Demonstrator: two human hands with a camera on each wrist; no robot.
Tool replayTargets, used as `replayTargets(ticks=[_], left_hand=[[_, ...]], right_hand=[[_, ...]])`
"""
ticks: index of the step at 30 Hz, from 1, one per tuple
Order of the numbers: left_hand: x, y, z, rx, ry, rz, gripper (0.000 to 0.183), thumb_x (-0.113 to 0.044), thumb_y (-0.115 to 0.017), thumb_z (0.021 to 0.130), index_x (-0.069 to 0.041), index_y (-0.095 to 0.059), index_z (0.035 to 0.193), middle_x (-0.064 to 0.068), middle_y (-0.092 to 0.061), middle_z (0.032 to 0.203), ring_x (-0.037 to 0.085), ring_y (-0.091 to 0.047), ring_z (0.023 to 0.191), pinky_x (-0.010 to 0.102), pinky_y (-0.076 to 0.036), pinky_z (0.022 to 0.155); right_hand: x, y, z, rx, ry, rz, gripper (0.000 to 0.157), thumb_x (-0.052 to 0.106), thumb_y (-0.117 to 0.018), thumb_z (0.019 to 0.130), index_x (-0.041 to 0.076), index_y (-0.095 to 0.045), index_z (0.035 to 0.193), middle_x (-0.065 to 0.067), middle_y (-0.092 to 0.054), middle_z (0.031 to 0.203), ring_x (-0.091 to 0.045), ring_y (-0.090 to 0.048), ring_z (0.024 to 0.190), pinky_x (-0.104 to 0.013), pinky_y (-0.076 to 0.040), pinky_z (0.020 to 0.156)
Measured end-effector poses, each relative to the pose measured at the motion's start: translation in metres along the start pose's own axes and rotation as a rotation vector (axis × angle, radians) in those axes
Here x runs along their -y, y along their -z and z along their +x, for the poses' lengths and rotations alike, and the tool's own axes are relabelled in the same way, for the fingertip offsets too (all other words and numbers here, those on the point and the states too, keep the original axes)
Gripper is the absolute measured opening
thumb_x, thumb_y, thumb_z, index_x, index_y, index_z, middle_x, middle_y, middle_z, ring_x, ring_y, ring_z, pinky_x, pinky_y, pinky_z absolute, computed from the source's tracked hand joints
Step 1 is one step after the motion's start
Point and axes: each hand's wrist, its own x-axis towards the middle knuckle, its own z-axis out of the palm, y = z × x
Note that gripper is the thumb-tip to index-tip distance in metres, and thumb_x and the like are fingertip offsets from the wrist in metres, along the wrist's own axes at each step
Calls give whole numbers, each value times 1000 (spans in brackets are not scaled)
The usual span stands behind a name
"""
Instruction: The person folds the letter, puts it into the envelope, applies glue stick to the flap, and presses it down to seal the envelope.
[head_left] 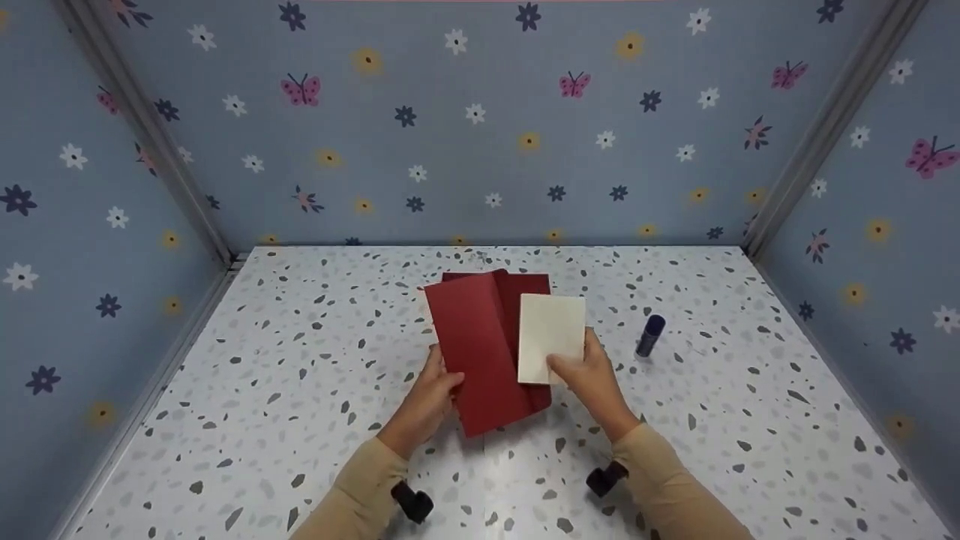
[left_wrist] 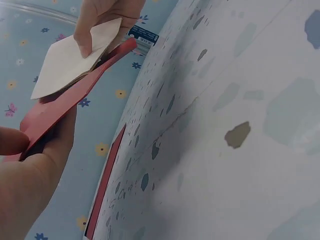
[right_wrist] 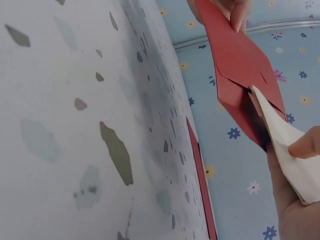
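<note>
My left hand (head_left: 429, 394) pinches a red paper envelope (head_left: 472, 352) by its lower left edge, thumb on the front and fingers behind. The envelope is tilted and raised above the table. My right hand (head_left: 596, 375) holds a folded stack of cream paper (head_left: 551, 330), with the thumb across its lower part and the other fingers behind. In the right wrist view, the cream paper's (right_wrist: 287, 145) near corner meets the open side of the envelope (right_wrist: 240, 55), where the flap stands out. Most of the envelope's back is hidden in the head view.
Behind the held envelope, another flat red piece (head_left: 534, 283) lies on the speckled white table (head_left: 300, 360). A dark blue glue stick (head_left: 650, 335) is on the table right of my right hand. Flowered blue panels (head_left: 480, 150) stand at the back and both sides.
</note>
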Motion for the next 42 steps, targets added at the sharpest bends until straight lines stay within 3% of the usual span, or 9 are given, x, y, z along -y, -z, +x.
replayTargets(ticks=[6,13,18,24,30,33,39,42], left_hand=[[-1,-3,-2,41,-26,-19,66,1,-32,103,-19,-6,160,19,-36,152,25,-53,122,37,-49,97],[-1,-6,1,53,-19,-36,61,1,-30,103,-20,-12,158,18,-43,146,25,-53,122,38,-48,97],[1,-9,3,39,-13,-13,59,0,-28,103,-19,-14,157,17,-40,146,27,-50,123,40,-46,99],[3,-12,5,20,-12,27,56,-4,-29,103,-18,-16,156,19,-41,142,30,-51,121,43,-46,98],[6,-14,6,28,-45,73,50,-4,-30,101,-12,-22,150,18,-40,140,31,-48,122,44,-42,101],[6,-14,7,17,-45,44,50,-3,-29,101,-13,-23,149,17,-41,140,30,-48,124,44,-42,101],[5,-13,7,-8,-54,-12,55,0,-29,100,-15,-22,152,16,-42,142,29,-48,124,43,-41,102],[6,-13,8,-27,-58,-9,56,1,-29,98,-14,-21,152,17,-40,143,30,-47,124,43,-40,102]], right_hand=[[-2,-3,1,-77,64,-39,50,11,-70,87,5,-48,132,-17,-63,107,-28,-61,84,-35,-52,55],[-5,-7,0,-24,129,-79,53,4,-71,85,1,-49,133,-17,-65,111,-29,-63,99,-39,-55,80],[-2,-7,-2,97,86,-80,57,6,-65,92,4,-45,144,-20,-61,126,-29,-60,109,-44,-53,89],[-1,-7,-3,163,-24,-42,50,9,-54,97,2,-44,146,-20,-57,135,-27,-59,111,-44,-50,93],[5,-8,-3,217,-23,-17,43,9,-55,98,0,-48,140,-17,-63,123,-26,-62,104,-41,-52,89],[7,-7,-2,174,16,-39,38,10,-54,100,2,-50,137,-16,-66,117,-25,-64,100,-38,-52,84],[7,-1,-1,95,113,-80,33,5,-54,100,7,-55,133,-12,-65,105,-20,-59,76,-25,-46,56],[5,1,-1,95,130,-96,31,4,-57,99,6,-59,130,-11,-68,102,-20,-62,77,-26,-49,55]])
